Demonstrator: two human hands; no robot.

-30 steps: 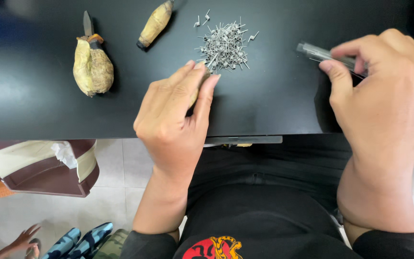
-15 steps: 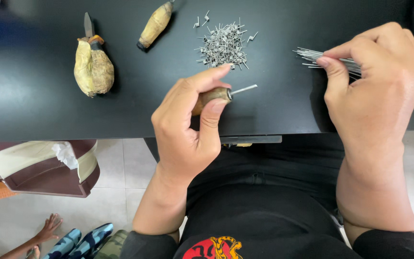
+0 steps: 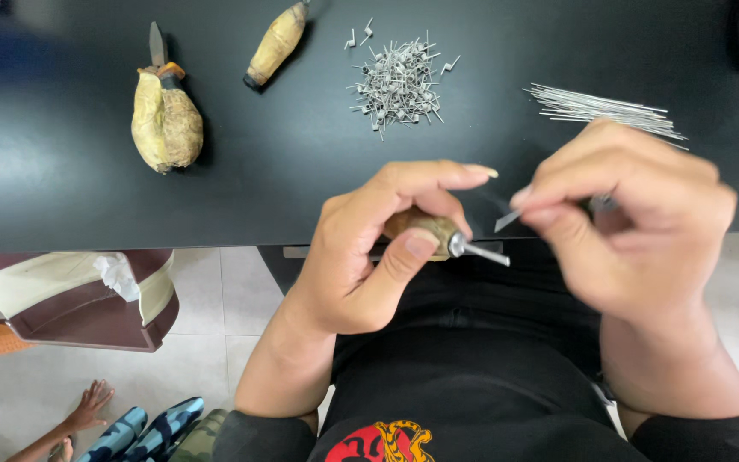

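Note:
My left hand (image 3: 378,248) grips a small wooden-handled tool (image 3: 438,235) whose thin metal rod (image 3: 482,253) points right, near the front edge of the black table (image 3: 62,188). My right hand (image 3: 635,231) is just right of it, pinching a short straight wire (image 3: 506,220) with its tip close to the rod. A pile of small bent wire coils (image 3: 397,84) lies at the back centre. A bundle of straight wires (image 3: 600,109) lies behind my right hand.
A taped, bulky-handled knife (image 3: 164,115) and a second wooden-handled tool (image 3: 275,43) lie at the back left. Below the table's left are a brown and cream bag (image 3: 79,299), a tiled floor, and another person's hand (image 3: 87,406).
My right hand has left the bundle of straight wires on the table and come down towards my left hand with one wire. My left hand picked up the wooden-handled tool and holds it lower.

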